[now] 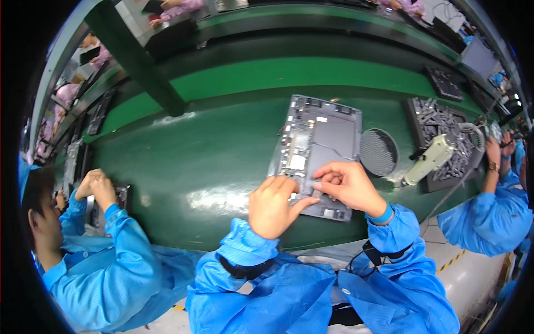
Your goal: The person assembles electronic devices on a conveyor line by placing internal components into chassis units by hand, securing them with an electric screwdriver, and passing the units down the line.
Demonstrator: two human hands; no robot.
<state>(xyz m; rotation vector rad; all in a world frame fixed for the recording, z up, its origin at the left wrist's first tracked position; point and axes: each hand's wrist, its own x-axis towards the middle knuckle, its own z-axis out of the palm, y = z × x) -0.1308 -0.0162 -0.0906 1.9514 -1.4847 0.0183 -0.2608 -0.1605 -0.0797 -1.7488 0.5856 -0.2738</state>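
An opened laptop chassis [336,133], dark grey with its circuit board and inner parts exposed, lies on the green work surface before me. My left hand [271,206] rests over its lower left edge. The thumb is stretched out over the chassis, apart from the bent fingers. Over the lower middle of the chassis, my right hand [351,186] is closed in a pinch. Whatever lies between its fingertips is too small to make out. A blue band [382,214] circles my right wrist.
Right of the chassis stands a round mesh dish [379,152]. Beyond it, a pale handheld power tool [434,158] lies against a dark tray [414,111] heaped with grey parts. Co-workers in blue sit at left [111,267] and right [484,217]. A dark green post [133,55] rises at the far left.
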